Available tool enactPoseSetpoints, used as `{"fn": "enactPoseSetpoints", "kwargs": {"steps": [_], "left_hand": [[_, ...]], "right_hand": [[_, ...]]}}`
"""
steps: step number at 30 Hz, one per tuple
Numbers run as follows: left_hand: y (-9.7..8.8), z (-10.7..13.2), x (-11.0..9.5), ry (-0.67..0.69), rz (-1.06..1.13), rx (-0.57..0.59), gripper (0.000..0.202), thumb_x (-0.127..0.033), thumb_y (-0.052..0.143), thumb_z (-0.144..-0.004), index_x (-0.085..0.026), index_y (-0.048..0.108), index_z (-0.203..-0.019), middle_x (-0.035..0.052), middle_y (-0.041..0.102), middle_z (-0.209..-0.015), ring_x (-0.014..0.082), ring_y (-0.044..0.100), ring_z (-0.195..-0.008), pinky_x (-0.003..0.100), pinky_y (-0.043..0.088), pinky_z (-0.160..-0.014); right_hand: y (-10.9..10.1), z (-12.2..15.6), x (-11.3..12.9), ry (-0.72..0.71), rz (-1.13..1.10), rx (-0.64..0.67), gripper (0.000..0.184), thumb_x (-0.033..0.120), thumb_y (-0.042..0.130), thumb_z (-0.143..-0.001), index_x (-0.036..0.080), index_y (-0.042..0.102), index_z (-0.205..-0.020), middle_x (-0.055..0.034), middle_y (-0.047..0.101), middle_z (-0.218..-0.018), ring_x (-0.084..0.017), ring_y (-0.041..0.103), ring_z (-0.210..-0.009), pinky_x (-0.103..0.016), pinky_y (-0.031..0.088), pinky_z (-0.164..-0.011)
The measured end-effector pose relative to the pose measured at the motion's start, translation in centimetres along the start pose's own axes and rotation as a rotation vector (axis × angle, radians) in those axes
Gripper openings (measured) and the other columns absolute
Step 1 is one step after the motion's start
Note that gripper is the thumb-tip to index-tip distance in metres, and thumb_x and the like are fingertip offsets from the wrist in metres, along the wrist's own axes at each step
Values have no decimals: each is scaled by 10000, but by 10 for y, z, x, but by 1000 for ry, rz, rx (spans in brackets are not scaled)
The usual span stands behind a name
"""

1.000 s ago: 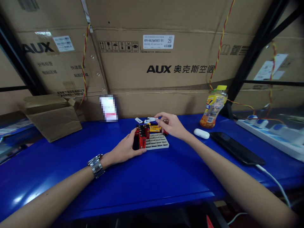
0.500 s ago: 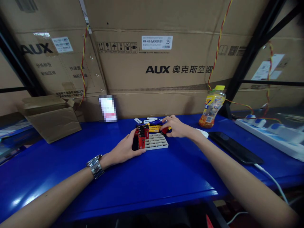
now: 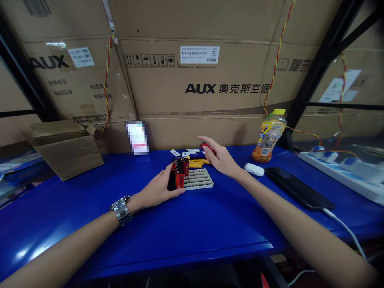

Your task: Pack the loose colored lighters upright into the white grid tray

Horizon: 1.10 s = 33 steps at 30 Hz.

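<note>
A grey grid tray (image 3: 199, 181) lies on the blue table (image 3: 186, 224). Several red and black batteries (image 3: 179, 171) stand in its left cells. My left hand (image 3: 157, 189), with a metal watch on the wrist, is wrapped round the tray's left end and rests against those batteries. My right hand (image 3: 220, 158) hovers just behind the tray's right side, fingers closed on a red battery (image 3: 206, 146). Loose yellow batteries (image 3: 196, 162) and white ones (image 3: 183, 152) lie on the table behind the tray.
An orange drink bottle (image 3: 269, 136), a white earbud case (image 3: 254, 169) and a black phone (image 3: 298, 188) on a white cable sit to the right. A power strip (image 3: 345, 168) is at far right. An open cardboard box (image 3: 66, 148) stands left; large cartons (image 3: 198, 80) form the back wall.
My right hand dipped to the loose batteries behind the tray, then lifted with a red battery in its fingers. My left hand stayed on the tray.
</note>
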<state>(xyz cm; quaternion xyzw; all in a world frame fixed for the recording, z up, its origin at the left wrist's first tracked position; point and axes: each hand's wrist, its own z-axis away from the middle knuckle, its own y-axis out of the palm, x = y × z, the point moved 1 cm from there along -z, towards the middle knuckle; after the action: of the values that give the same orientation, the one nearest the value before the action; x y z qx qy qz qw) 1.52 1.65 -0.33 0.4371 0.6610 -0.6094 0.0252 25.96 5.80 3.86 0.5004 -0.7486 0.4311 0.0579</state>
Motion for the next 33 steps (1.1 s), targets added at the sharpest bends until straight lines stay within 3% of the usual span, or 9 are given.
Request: {"fn": "enactPoseSetpoints", "kwargs": {"steps": [4, 12, 22, 29, 33], "left_hand": [[0, 0, 0, 0, 3, 6, 899, -542, 637, -781, -183, 184, -1469, 184, 419, -1445, 351, 424, -1315, 537, 366, -1074], [1, 0, 3, 10, -4, -12, 888, -530, 642, -773, -198, 198, -1467, 177, 458, -1412, 361, 455, -1284, 548, 378, -1052], [1, 0, 2, 10, -18, -5, 885, -532, 636, -774, -200, 190, -1462, 176, 474, -1390, 355, 460, -1278, 532, 382, -1049], [1, 0, 0, -13, -21, -10, 895, -549, 630, -770, -185, 198, -1464, 191, 482, -1379, 369, 469, -1268, 546, 387, -1038], [1, 0, 1, -30, -23, 0, 918, -561, 635, -765, -169, 194, -1467, 188, 466, -1400, 358, 448, -1289, 524, 381, -1054]], "right_hand": [[2, 1, 6, -45, 22, -70, 290, 308, 412, -941, 176, 562, -1152, -2, 564, -718, -113, 440, -545, -281, 381, -556], [2, 3, 8, -26, 64, -130, 204, 317, 458, -914, 195, 536, -1059, 8, 569, -703, -100, 414, -485, -277, 350, -518], [3, 4, 16, -43, 147, -109, 166, 331, 466, -901, 191, 486, -989, -7, 575, -667, -120, 484, -492, -286, 360, -515], [5, 6, 14, -15, 201, -68, 185, 350, 452, -914, 198, 490, -1013, 12, 549, -598, -124, 454, -454, -299, 326, -498], [6, 7, 16, -59, 189, -72, 200, 329, 433, -923, 184, 502, -1043, -18, 606, -695, -124, 476, -476, -309, 354, -530]]}}
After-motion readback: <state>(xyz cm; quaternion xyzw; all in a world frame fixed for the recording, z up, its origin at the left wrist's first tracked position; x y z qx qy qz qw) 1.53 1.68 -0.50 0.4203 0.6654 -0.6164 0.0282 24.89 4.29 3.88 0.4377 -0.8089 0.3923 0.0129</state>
